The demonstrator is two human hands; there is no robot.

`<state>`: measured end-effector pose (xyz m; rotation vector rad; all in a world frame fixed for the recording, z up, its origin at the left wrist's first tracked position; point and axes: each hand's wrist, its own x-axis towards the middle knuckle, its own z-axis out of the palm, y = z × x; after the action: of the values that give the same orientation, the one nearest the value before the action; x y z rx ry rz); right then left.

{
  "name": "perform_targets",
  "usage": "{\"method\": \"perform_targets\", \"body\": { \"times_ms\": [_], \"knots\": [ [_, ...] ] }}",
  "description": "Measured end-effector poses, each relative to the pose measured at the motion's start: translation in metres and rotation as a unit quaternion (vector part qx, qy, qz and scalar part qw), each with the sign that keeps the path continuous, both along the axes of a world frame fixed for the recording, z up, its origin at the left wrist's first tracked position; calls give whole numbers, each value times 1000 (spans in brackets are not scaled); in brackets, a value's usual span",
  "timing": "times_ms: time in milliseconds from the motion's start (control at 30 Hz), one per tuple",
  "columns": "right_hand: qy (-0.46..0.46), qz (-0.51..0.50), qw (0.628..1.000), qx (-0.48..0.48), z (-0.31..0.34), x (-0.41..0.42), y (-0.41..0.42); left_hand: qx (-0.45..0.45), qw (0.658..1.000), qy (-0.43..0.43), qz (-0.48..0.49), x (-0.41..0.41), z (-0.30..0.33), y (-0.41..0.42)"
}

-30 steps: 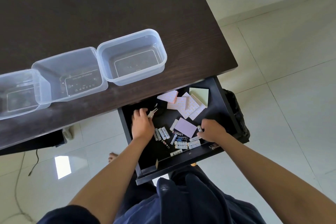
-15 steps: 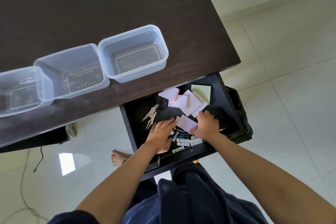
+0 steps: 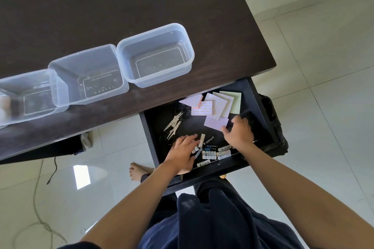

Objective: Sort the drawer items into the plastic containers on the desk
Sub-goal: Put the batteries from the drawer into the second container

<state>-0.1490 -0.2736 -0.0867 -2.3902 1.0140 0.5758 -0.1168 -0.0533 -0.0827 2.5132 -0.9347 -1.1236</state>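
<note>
Batteries (image 3: pixel 212 150) lie in a loose heap at the near edge of an open black drawer (image 3: pixel 261 107), between the person's two hands. Most lie with their long axes running left to right; a few just beyond the left fingertips stand nearly front to back. One black cell reads "Panasonic" and a white one beside the right wrist seems to read "Heveright", though the print is small.

Left hand (image 3: pixel 182 152) rests flat on the left end of the heap, fingers straight, gripping nothing. Right hand (image 3: pixel 239 133) pinches the near corner of a lilac sticky-note pad (image 3: pixel 215 122). Beyond that pad lie more pads (image 3: pixel 214 103), pink-printed and pale green. Two pairs of scissors (image 3: pixel 173 123) lie beyond the left hand, blades pointing toward it.

Three clear plastic containers (image 3: pixel 154 55) stand in a row on the dark desk (image 3: pixel 121 6) above.
</note>
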Motion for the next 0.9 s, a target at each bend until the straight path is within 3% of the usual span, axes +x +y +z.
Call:
{"method": "perform_targets", "body": {
  "times_ms": [267, 367, 533, 767, 900],
  "knots": [
    [93, 119, 984, 96, 4, -15, -23, 57, 976, -49, 204, -15, 11, 7],
    [103, 171, 971, 132, 3, -13, -16, 80, 980, -20, 182, -18, 11, 9],
    [103, 237, 944, 207, 8, -6, -2, 31, 983, 18, 179, -14, 6, 13],
    [-53, 255, 957, 127, 14, 3, 12, -6, 986, 5, 165, -7, 3, 4],
    [-9, 377, 916, 133, 11, 12, 27, 0, 992, 5, 126, -1, 2, -3]
  ]
}}
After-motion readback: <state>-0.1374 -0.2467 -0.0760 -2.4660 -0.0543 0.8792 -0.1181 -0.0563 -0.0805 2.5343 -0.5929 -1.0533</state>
